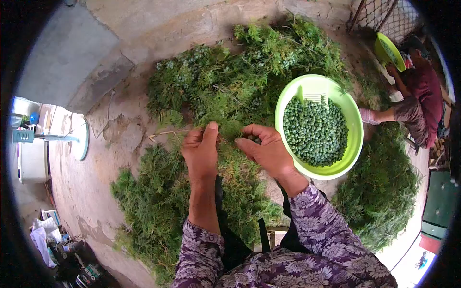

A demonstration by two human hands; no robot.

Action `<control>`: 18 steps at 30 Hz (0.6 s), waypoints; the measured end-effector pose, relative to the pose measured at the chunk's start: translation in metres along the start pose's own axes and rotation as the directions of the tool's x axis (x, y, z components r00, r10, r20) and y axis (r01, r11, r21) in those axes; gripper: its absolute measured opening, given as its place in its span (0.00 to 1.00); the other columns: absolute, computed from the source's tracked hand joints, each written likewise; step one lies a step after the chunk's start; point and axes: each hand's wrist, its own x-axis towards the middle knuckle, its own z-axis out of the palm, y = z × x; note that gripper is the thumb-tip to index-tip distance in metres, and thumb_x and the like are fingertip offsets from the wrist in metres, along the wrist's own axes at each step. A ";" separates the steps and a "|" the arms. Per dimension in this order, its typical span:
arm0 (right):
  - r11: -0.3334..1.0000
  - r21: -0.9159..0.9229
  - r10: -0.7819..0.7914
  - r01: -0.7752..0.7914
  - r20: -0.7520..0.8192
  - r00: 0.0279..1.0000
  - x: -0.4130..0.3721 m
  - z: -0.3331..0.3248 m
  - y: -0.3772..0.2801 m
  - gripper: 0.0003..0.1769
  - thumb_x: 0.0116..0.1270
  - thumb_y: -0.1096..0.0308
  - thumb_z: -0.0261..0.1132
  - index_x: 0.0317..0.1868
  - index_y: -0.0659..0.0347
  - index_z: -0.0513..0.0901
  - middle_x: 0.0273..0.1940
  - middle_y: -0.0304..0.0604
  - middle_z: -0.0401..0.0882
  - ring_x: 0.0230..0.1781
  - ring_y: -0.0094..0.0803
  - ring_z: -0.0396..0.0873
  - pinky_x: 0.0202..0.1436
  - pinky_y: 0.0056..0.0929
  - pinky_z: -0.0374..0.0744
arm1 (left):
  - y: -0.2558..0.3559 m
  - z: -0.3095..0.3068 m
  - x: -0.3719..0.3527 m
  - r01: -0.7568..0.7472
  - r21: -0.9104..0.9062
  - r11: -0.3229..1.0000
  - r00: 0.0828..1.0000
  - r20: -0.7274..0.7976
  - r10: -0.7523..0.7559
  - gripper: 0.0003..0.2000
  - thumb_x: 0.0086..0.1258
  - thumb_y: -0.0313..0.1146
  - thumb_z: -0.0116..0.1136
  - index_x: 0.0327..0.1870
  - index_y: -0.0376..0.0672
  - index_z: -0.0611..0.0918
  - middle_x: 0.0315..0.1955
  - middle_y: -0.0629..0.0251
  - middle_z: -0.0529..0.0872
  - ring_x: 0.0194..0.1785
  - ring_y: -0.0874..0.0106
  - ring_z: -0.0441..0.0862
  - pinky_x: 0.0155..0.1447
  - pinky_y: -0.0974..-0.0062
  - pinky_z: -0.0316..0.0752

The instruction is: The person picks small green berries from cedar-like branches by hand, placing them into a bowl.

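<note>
My left hand (200,149) is closed around the woody stem of a leafy evergreen sprig (224,128), whose cut end sticks out to the left. To its right, my right hand (269,150) is curled, with a few round green berries (254,139) showing between thumb and fingers. Just beyond my right hand stands a lime-green basin (356,139), partly filled with small blue-green berries (314,132). A ridged washboard area shows inside its far wall. Fingertips of my left hand are partly hidden.
A large heap of berry-bearing branches (201,81) lies ahead. Cut greenery forms piles at left (153,201) and right (384,187). At far right a seated person (422,96) works beside another green basin (384,53). A pale blue fan (80,139) stands left.
</note>
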 end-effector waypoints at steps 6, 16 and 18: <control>0.988 -0.076 -0.136 0.136 0.002 0.991 0.005 0.008 0.007 0.13 0.57 0.68 0.65 0.41 0.63 0.78 0.24 0.29 0.73 0.20 0.13 0.66 0.23 0.13 0.66 | 0.001 0.001 -0.004 0.005 -0.024 1.000 0.996 0.093 -0.003 0.09 0.61 0.34 0.59 0.25 0.38 0.78 0.19 0.76 0.75 0.22 0.86 0.64 0.26 0.84 0.58; 0.942 0.269 0.222 -0.200 -0.054 0.974 0.003 0.006 -0.005 0.06 0.55 0.74 0.61 0.35 0.61 0.79 0.16 0.30 0.68 0.13 0.15 0.62 0.15 0.14 0.58 | 0.011 -0.014 0.000 0.023 -0.123 0.992 0.998 0.053 -0.017 0.07 0.62 0.33 0.58 0.27 0.40 0.79 0.20 0.73 0.77 0.24 0.83 0.68 0.28 0.83 0.63; 0.919 0.367 0.193 -0.144 -0.099 0.976 0.004 -0.009 -0.006 0.04 0.55 0.74 0.60 0.33 0.62 0.79 0.17 0.30 0.69 0.14 0.16 0.62 0.15 0.15 0.58 | 0.011 -0.032 0.015 0.038 -0.210 0.977 0.985 -0.158 -0.072 0.07 0.62 0.35 0.56 0.30 0.40 0.79 0.22 0.70 0.79 0.24 0.79 0.72 0.31 0.81 0.67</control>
